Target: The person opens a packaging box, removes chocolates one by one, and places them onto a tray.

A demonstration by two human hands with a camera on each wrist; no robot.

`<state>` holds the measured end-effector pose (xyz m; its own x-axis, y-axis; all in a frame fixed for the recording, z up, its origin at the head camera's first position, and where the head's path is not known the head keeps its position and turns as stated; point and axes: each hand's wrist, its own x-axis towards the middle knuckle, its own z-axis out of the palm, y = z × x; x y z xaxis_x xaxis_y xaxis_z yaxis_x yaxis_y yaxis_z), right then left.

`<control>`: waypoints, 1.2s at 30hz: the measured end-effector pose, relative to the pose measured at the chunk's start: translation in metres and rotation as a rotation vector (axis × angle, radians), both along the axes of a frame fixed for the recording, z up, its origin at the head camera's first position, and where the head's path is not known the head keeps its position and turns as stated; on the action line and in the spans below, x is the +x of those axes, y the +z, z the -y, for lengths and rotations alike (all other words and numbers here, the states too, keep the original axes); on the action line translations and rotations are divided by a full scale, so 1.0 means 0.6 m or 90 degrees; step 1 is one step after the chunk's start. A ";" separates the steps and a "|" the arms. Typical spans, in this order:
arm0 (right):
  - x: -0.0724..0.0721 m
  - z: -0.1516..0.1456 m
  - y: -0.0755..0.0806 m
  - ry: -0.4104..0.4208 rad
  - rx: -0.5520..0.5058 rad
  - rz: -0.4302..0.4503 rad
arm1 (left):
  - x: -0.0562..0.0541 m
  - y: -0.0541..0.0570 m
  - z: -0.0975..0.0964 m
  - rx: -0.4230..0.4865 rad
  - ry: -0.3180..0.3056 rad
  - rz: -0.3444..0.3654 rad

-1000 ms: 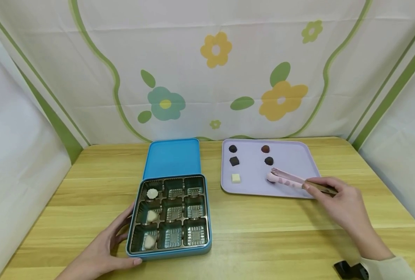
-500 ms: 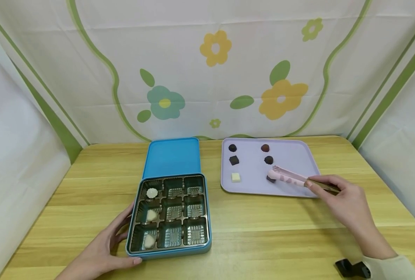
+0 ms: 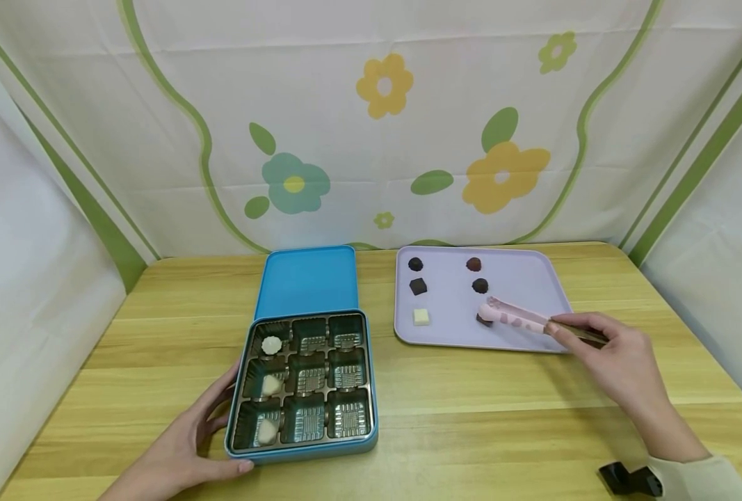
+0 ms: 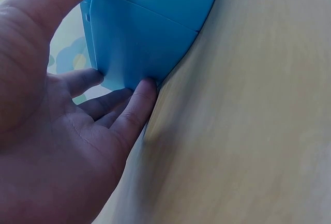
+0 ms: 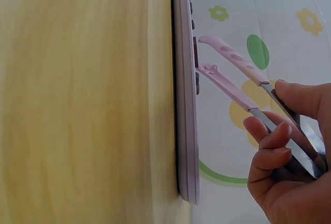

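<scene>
In the head view my left hand (image 3: 179, 442) holds the blue tin (image 3: 311, 456) at its near left corner, thumb along the front and fingers against the left side. Its divided insert holds three pale chocolates in the left column, one of them a fluted white chocolate (image 3: 272, 346). My right hand (image 3: 617, 362) grips pink-tipped tongs (image 3: 517, 316) by their metal handles. The tongs' arms stand spread, as the right wrist view shows, with tips beside a dark square chocolate (image 3: 484, 321) on the lilac tray (image 3: 533, 285). The tongs partly hide that chocolate.
A blue lid (image 3: 308, 282) lies behind the tin. Also on the tray are a white square chocolate (image 3: 421, 317), a dark square chocolate (image 3: 418, 286) and several round ones. A black object (image 3: 630, 480) sits by the right sleeve. Floral cloth (image 3: 383, 139) stands behind the table.
The tongs' tips have shifted slightly right and away from me, so more of the dark square chocolate shows. My right hand moved a little right. The left hand and tin stayed in place.
</scene>
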<state>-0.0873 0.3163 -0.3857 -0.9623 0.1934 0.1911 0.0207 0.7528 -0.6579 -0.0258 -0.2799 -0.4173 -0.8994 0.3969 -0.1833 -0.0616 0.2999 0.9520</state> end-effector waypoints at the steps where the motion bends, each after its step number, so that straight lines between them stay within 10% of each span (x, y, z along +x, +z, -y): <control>1: 0.000 0.000 0.000 0.003 0.000 0.001 | 0.000 0.000 0.000 0.000 0.000 0.000; 17: 0.001 0.003 0.005 -0.005 -0.010 0.020 | 0.001 -0.003 -0.002 0.009 0.001 0.017; 22: 0.003 0.025 0.010 0.005 -0.068 0.017 | -0.002 0.000 -0.002 -0.027 -0.001 -0.053; 26: 0.001 0.061 0.015 0.039 -0.114 0.033 | -0.007 0.002 -0.002 -0.055 0.001 -0.112; 36: -0.018 0.170 0.031 0.189 -0.171 -0.006 | -0.001 0.002 -0.004 -0.024 -0.001 -0.074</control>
